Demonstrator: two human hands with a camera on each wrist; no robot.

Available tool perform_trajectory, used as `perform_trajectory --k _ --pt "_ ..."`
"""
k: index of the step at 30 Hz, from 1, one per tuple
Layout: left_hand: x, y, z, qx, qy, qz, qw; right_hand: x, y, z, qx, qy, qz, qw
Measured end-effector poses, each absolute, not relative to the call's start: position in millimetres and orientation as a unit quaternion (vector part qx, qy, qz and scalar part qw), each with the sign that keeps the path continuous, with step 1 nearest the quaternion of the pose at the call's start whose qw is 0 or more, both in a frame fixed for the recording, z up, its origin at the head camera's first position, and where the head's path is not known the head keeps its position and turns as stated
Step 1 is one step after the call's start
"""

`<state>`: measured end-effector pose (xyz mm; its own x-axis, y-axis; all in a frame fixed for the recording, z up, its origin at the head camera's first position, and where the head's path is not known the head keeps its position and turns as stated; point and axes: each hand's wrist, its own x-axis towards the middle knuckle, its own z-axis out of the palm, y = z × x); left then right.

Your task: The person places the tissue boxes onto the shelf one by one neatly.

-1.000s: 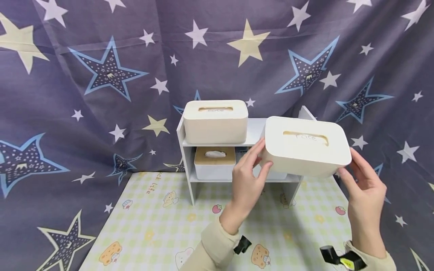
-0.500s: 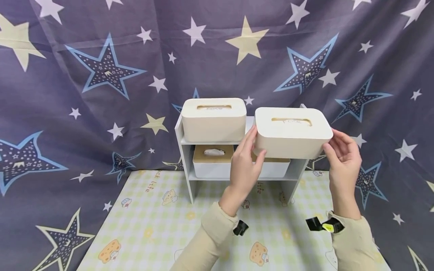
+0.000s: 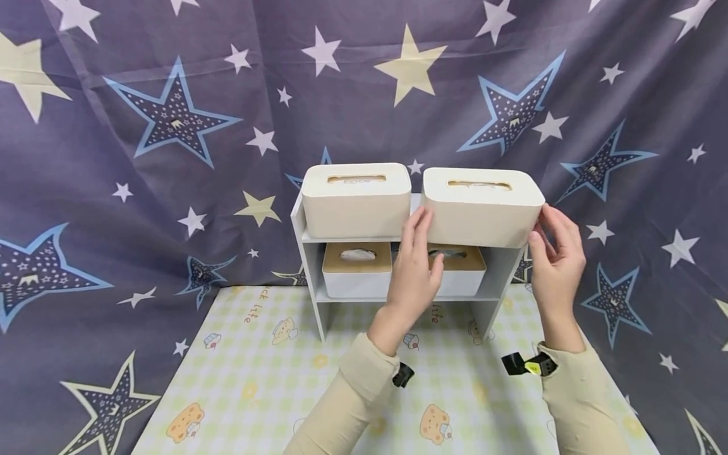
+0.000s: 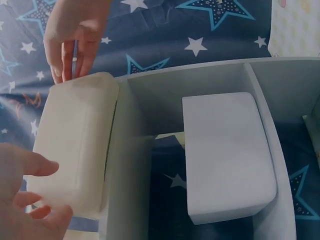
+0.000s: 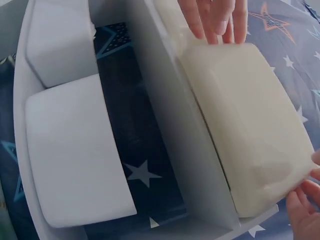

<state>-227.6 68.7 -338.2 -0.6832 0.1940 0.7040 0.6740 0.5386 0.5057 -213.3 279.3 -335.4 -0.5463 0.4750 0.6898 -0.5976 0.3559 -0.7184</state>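
A cream tissue box [image 3: 483, 221] with a slot in its lid is at the right half of the top board of a small white shelf [image 3: 315, 278]. Its lower front edge overlaps the board's front edge in the head view. My left hand [image 3: 414, 272] touches the box's left end with nearly straight fingers, its thumb standing away below the front face. At the opposite end, my right hand [image 3: 557, 268] grips the front corner, thumb in front and fingers along the side. A matching cream tissue box [image 3: 357, 215] stands to the left on the same board.
On the lower board are two white tissue boxes with wooden lids, a left one [image 3: 357, 284] and a right one [image 3: 463, 284] partly behind my left hand. The shelf stands on a checked tablecloth [image 3: 256, 379]. A star-patterned curtain [image 3: 227, 95] hangs close behind.
Both hands have carried the cream box leftward and back from in front of the shelf onto its top right side, levelling it. The left thumb has come off its front face.
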Motion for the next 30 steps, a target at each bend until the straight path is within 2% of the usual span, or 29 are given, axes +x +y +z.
perform_trajectory --k 6,11,14,19,30 --pt "-230.2 67.6 -339.4 -0.264 -0.844 -0.398 0.243 -211.6 270.2 -330.6 0.054 -0.746 0.496 0.441" --pt "-231.9 69.0 -339.7 -0.266 -0.845 -0.404 0.227 -199.6 255.4 -317.9 0.069 -0.780 0.478 0.397" --pt "-234.2 70.1 -339.8 -0.266 -0.843 -0.410 0.224 -209.0 262.3 -325.5 0.080 -0.791 0.470 0.384" --pt "-238.4 72.5 -339.9 -0.274 -0.835 -0.422 0.225 -227.2 274.2 -341.7 0.089 -0.803 0.439 0.393" --pt "-229.5 58.5 -350.9 -0.288 -0.824 -0.458 0.167 -217.0 272.2 -359.9 0.087 -0.814 0.384 0.426"
